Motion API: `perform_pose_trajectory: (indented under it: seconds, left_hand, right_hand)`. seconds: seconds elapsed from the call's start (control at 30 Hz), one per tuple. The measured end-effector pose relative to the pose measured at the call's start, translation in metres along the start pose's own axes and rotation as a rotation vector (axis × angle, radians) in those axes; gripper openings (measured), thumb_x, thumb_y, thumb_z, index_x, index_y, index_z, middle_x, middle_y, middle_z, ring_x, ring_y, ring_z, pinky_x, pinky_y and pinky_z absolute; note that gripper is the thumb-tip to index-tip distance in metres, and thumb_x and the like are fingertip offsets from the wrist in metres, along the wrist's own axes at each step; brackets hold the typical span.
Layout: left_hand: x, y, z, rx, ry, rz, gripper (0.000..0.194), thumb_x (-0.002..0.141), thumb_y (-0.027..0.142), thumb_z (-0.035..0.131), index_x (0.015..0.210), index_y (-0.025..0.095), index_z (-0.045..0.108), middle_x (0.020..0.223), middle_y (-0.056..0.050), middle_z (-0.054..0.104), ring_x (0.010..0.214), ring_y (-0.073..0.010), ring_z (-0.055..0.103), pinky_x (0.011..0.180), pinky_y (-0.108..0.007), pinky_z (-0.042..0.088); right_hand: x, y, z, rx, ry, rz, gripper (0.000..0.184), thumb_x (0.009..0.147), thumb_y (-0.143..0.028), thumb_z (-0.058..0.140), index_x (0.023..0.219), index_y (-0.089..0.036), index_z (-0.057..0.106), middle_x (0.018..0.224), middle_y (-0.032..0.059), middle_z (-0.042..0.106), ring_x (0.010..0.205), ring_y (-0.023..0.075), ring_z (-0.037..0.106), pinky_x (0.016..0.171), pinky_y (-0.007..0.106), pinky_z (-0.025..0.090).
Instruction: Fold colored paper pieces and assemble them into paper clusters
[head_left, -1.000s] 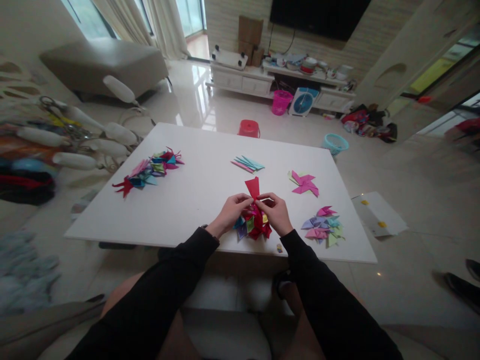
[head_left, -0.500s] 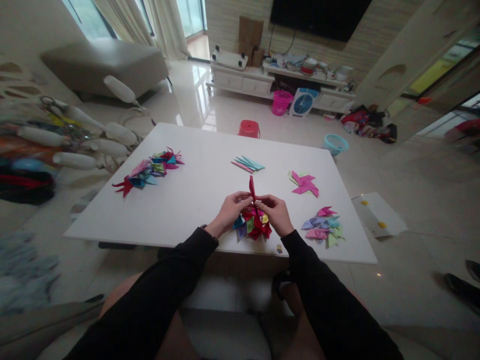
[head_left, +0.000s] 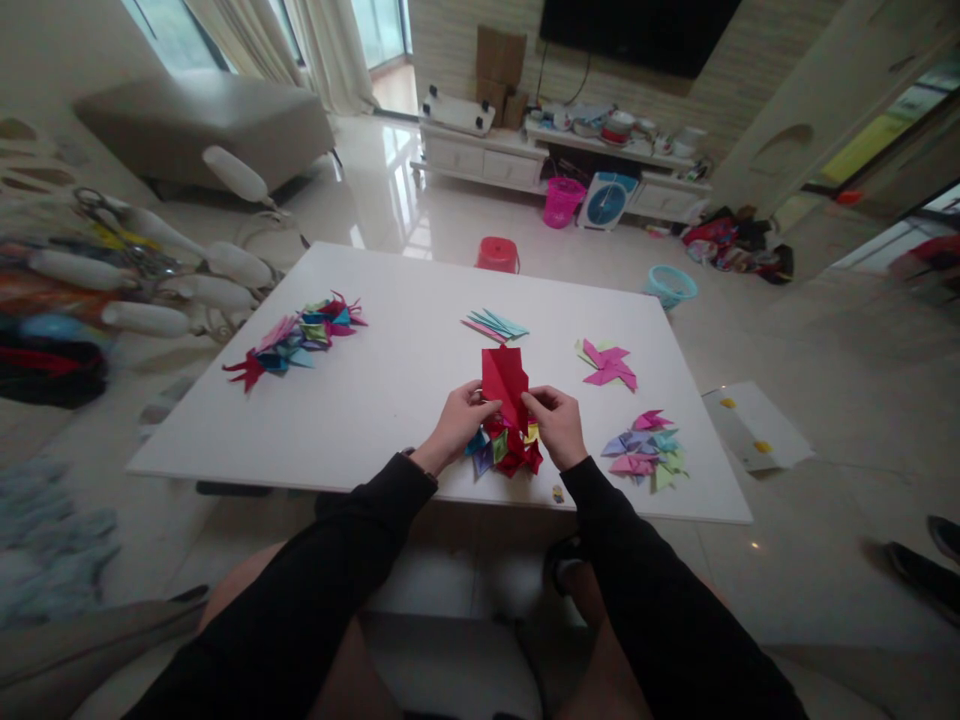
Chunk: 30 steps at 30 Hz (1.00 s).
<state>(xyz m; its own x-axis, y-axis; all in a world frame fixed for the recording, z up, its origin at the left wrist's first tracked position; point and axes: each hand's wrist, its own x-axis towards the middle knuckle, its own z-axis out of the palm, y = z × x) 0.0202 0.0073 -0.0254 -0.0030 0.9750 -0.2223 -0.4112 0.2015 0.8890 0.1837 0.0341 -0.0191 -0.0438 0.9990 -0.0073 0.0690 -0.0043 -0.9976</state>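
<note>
A red sheet of folded paper (head_left: 503,380) is held up between both hands, opened out into a flat shape with an uneven right edge. My left hand (head_left: 463,425) pinches its lower left edge. On the other side, my right hand (head_left: 556,422) grips the right edge between thumb and fingers. Right below the paper lies a pile of coloured origami pieces (head_left: 501,455) in red, blue, green and yellow, partly hidden by the sheet. Beyond it rests a small fan of teal and pink folded papers (head_left: 496,325).
On the white table (head_left: 397,380) lie a row of origami (head_left: 300,335) at left, a pink paper pinwheel (head_left: 611,366) at right and a pastel origami cluster (head_left: 646,450) near the right edge. A red stool (head_left: 497,254) stands behind the table, a blue basket (head_left: 671,286) beyond its right corner.
The red paper was a narrow, closed strip seen edge-on; now it is spread open into a wide sheet. Both hands stay on it, slightly farther apart.
</note>
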Motion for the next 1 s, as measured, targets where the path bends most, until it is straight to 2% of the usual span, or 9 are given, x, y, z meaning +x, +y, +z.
perform_pose_trajectory:
  seconds: [0.1, 0.23, 0.37, 0.53, 0.63, 0.73, 0.87, 1.0]
  left_hand:
    - [-0.001, -0.001, 0.001, -0.008, 0.002, -0.012, 0.041, 0.070, 0.019, 0.080, 0.108, 0.011, 0.065, 0.086, -0.008, 0.076, 0.068, -0.0157, 0.071, 0.068, -0.027, 0.057]
    - [0.002, -0.001, 0.000, -0.074, 0.064, -0.046, 0.034, 0.072, 0.015, 0.079, 0.100, 0.013, 0.060, 0.082, -0.007, 0.075, 0.064, -0.0146, 0.069, 0.065, -0.027, 0.056]
    - [0.005, 0.000, -0.002, -0.137, 0.108, -0.035, 0.032, 0.072, 0.011, 0.076, 0.098, 0.015, 0.057, 0.084, -0.006, 0.075, 0.061, -0.0130, 0.068, 0.061, -0.024, 0.054]
    - [0.006, 0.003, -0.004, -0.140, 0.169, 0.001, 0.029, 0.072, 0.015, 0.076, 0.093, 0.016, 0.055, 0.078, -0.002, 0.072, 0.058, -0.0116, 0.065, 0.061, -0.025, 0.054]
    - [0.005, 0.003, -0.003, -0.045, 0.184, 0.093, 0.026, 0.071, 0.022, 0.079, 0.086, 0.016, 0.059, 0.078, -0.001, 0.070, 0.063, -0.0120, 0.065, 0.065, -0.026, 0.054]
    - [0.002, 0.004, 0.000, 0.100, 0.094, 0.204, 0.026, 0.069, 0.028, 0.083, 0.083, 0.015, 0.065, 0.084, -0.004, 0.072, 0.076, -0.0141, 0.068, 0.073, -0.026, 0.053]
    - [-0.004, 0.006, 0.005, 0.215, -0.089, 0.237, 0.024, 0.075, 0.033, 0.079, 0.089, 0.014, 0.072, 0.090, -0.007, 0.075, 0.085, -0.0184, 0.069, 0.081, -0.031, 0.053]
    - [-0.004, 0.007, 0.003, 0.317, -0.089, 0.255, 0.018, 0.076, 0.029, 0.077, 0.085, 0.015, 0.073, 0.086, -0.007, 0.075, 0.081, -0.0184, 0.069, 0.078, -0.030, 0.054]
  right_hand:
    - [0.000, 0.000, 0.000, 0.055, 0.015, 0.021, 0.030, 0.068, -0.045, 0.085, 0.073, -0.017, 0.075, 0.070, 0.0021, 0.071, 0.067, 0.0161, 0.061, 0.067, 0.030, 0.049]
    - [-0.001, -0.001, 0.004, 0.240, -0.032, 0.116, 0.030, 0.063, -0.044, 0.089, 0.072, -0.019, 0.075, 0.070, 0.0005, 0.071, 0.067, 0.0139, 0.060, 0.068, 0.029, 0.049]
    - [-0.001, -0.006, 0.006, 0.383, 0.014, 0.182, 0.033, 0.058, -0.043, 0.091, 0.068, -0.020, 0.069, 0.069, -0.0022, 0.066, 0.065, 0.0116, 0.057, 0.061, 0.026, 0.047]
    - [0.001, -0.007, 0.005, 0.413, 0.116, 0.156, 0.032, 0.059, -0.037, 0.089, 0.071, -0.020, 0.063, 0.071, -0.0044, 0.062, 0.062, 0.0096, 0.055, 0.054, 0.022, 0.043]
    - [0.000, -0.003, 0.004, 0.323, 0.110, 0.093, 0.030, 0.064, -0.036, 0.086, 0.073, -0.021, 0.062, 0.069, -0.0047, 0.061, 0.062, 0.0109, 0.057, 0.056, 0.024, 0.045]
    - [-0.002, -0.001, 0.006, 0.246, 0.036, 0.035, 0.026, 0.068, -0.036, 0.084, 0.074, -0.021, 0.063, 0.069, -0.0034, 0.064, 0.065, 0.0127, 0.060, 0.062, 0.026, 0.049]
    - [-0.005, -0.001, 0.009, 0.223, -0.019, 0.037, 0.024, 0.069, -0.036, 0.083, 0.076, -0.020, 0.066, 0.072, -0.0018, 0.068, 0.068, 0.0137, 0.061, 0.067, 0.028, 0.050]
    - [-0.004, -0.007, 0.009, 0.269, -0.027, 0.115, 0.024, 0.068, -0.038, 0.080, 0.076, -0.021, 0.066, 0.070, -0.0028, 0.064, 0.066, 0.0130, 0.059, 0.064, 0.026, 0.048]
